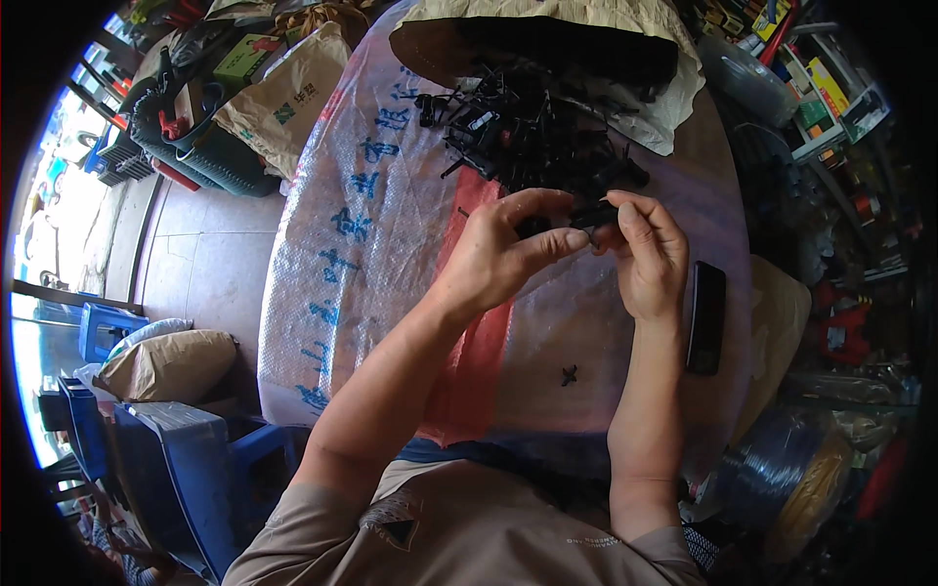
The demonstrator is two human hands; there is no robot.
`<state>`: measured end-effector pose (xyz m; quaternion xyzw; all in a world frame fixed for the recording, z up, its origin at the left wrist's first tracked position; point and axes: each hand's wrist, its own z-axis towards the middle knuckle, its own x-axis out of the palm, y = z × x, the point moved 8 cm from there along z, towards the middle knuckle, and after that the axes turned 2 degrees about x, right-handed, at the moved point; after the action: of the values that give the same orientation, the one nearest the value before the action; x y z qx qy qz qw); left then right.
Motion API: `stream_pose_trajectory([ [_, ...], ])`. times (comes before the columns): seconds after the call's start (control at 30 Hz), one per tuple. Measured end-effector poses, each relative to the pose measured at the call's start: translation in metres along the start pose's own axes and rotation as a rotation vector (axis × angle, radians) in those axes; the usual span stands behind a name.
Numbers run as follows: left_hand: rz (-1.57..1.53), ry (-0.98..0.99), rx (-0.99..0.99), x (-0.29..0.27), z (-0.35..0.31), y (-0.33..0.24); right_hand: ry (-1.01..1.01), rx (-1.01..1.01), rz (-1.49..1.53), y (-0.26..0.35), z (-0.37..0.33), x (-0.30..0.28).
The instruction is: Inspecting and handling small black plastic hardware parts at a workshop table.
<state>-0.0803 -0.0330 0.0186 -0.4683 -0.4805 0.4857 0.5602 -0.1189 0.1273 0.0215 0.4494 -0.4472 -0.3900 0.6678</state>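
My left hand [500,246] grips a small black plastic part [590,213] between thumb and fingers, above the woven plastic sheet [381,234]. From the other side, my right hand [649,256] pinches the same part with thumb and forefinger. Its exact kind is hidden by the fingers. Just beyond both hands lies a heap of black plastic parts [503,132], spilling from the mouth of a large paper sack [679,83]. One small cross-shaped black piece [569,376] rests on the sheet between my forearms.
A dark phone [706,318] lies on the sheet right of my right wrist. Blue plastic stools [181,469] and a stuffed tan sack [166,366] stand at left. Cluttered shelves [831,117] line the right, with a wrapped coil [782,474] lower down.
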Motion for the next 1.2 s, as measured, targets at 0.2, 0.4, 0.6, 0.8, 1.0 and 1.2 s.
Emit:
stream_pose_trajectory([
  [0.2,0.265,-0.102,0.241,0.001,-0.006,-0.014,0.006,-0.030,-0.011,0.000,-0.001,0.013],
  [0.4,0.143,-0.129,0.277,0.004,-0.004,-0.013,0.114,-0.073,-0.155,-0.005,-0.002,0.022],
  [0.6,0.097,-0.120,0.148,0.005,-0.006,-0.006,0.138,-0.045,-0.101,-0.012,-0.002,0.024],
  [0.8,0.366,-0.241,0.372,0.007,-0.012,-0.018,0.161,-0.082,-0.045,-0.015,-0.001,0.022],
  [1.0,0.508,-0.290,0.520,0.008,-0.016,-0.025,0.178,-0.073,-0.044,-0.014,-0.002,0.024],
  [1.2,0.165,-0.184,0.267,0.007,-0.008,-0.010,0.195,0.044,0.060,-0.010,-0.002,0.023],
])
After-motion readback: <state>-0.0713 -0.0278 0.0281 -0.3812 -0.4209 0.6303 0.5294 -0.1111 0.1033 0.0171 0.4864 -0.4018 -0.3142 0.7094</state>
